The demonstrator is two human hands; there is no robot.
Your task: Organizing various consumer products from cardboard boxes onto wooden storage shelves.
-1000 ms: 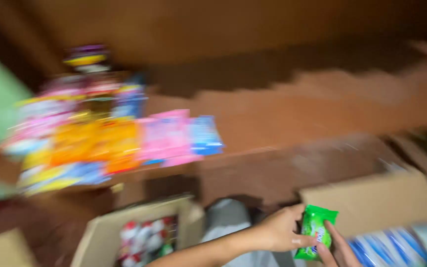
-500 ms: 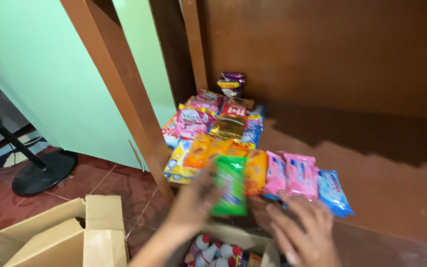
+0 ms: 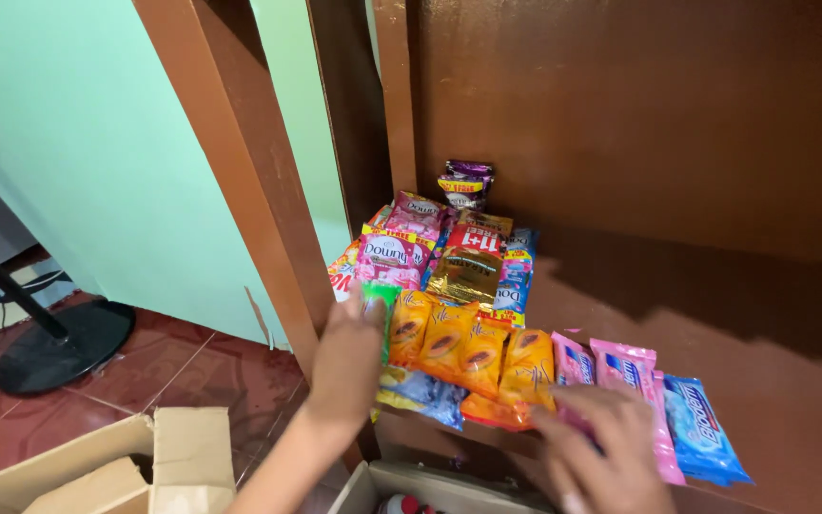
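At the far left of the frame we see a black fan stand (image 3: 54, 347) on the red floor. In the lower left sits an open cardboard box (image 3: 116, 466); we cannot see anything inside it. Moving toward the middle, our left hand (image 3: 349, 362) is curled around a small green packet (image 3: 381, 303) and holds it up against the left end of the row of orange packets (image 3: 468, 347) on the brown shelf (image 3: 792, 381). The green packet is right at the shelf's left edge, next to the brown post (image 3: 240, 162). We think it could slip off that edge and fall to the floor, because so little shelf is under it. Pushing it in could also shove the orange packets out of line. Behind them lie pink packets (image 3: 392, 252) and a gold packet (image 3: 466, 274). At the bottom middle, another box (image 3: 411, 487) peeks in, with something red and white inside. At the lower right, our right hand (image 3: 601, 457) rests with fingers spread on the pink sachets (image 3: 620, 371); it grips nothing that we can see. A blue packet (image 3: 701, 428) lies just beside them, close to the front edge, so a bump could knock it down.
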